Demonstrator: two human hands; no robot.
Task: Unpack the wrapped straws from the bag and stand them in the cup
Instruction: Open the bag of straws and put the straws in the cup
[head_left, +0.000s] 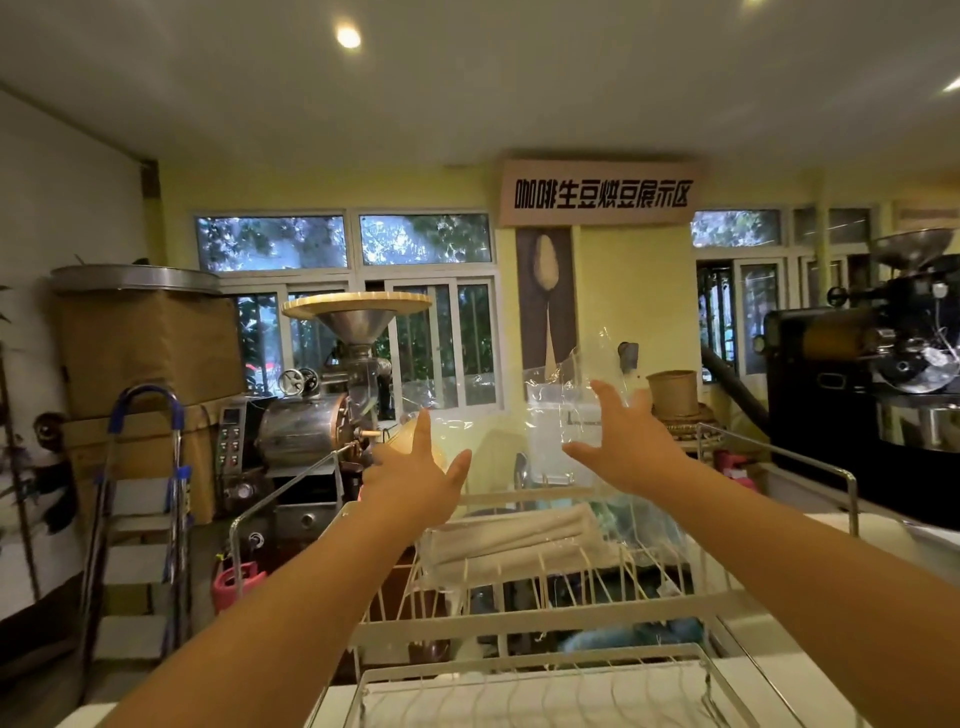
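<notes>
White wire makes up the rack (545, 618) that fills the space in front of you, and it is the biggest thing to mind, since its rails and prongs can snag thin film as you lift anything out. Lying across its upper tier is a clear plastic bag (519, 540) with a pale bundle inside, most likely the wrapped straws, and more crinkled clear plastic (561, 415) stands up behind it between your hands. Your left hand (415, 478) is spread wide with nothing in it, just left of that film; your right hand (628, 447) is equally open and empty, its fingers close against the upright plastic, though you cannot tell from here whether they touch it. To do this reach well, I judge you should close both hands on the bag's body rather than on a loose edge, lift it straight up clear of the prongs, and bring it down to the surface before opening it. No cup for the straws can be picked out with certainty; a brown cup-like tub (672, 392) sits well beyond the rack.
</notes>
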